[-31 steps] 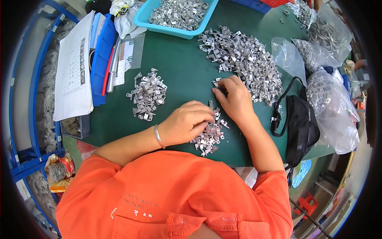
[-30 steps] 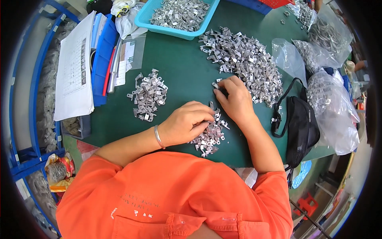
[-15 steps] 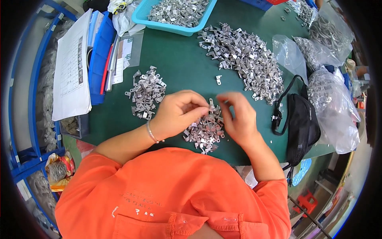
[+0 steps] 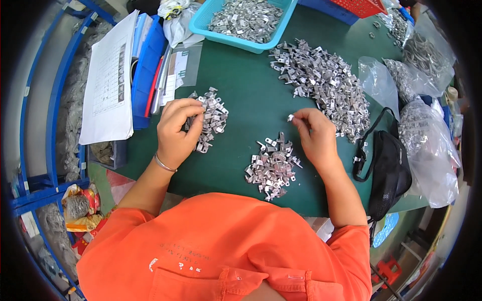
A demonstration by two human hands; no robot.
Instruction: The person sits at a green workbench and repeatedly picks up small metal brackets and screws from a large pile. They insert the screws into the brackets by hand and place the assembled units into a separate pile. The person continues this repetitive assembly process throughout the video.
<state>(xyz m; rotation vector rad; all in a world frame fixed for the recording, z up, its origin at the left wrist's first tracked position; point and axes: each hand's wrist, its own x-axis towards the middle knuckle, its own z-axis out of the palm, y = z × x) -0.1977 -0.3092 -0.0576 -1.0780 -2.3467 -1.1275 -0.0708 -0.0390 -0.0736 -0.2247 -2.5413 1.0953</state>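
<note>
My right hand (image 4: 320,136) pinches a small metal bracket (image 4: 290,118) between thumb and fingertips, just left of the large bracket pile (image 4: 326,83). At the left, my left hand (image 4: 176,129) reaches the edge of a smaller bracket pile (image 4: 215,119). Its fingers are curled with thumb and forefinger close together; whatever is between them cannot be made out. Between my forearms, close to my body, lies another small heap of brackets (image 4: 272,169). All these pieces are silver-grey, bent, with holes in their tabs.
A light-blue basket (image 4: 258,47) of brackets stands at the back of the green table (image 4: 241,95). Blue file holders (image 4: 145,75) and papers (image 4: 108,85) are on the left. A black pouch (image 4: 389,168) and clear plastic bags (image 4: 427,150) line the right side.
My hands have parted from above the near heap. The left moved left to the smaller pile; the right moved toward the large pile and holds a bracket. The whole view shifted slightly.
</note>
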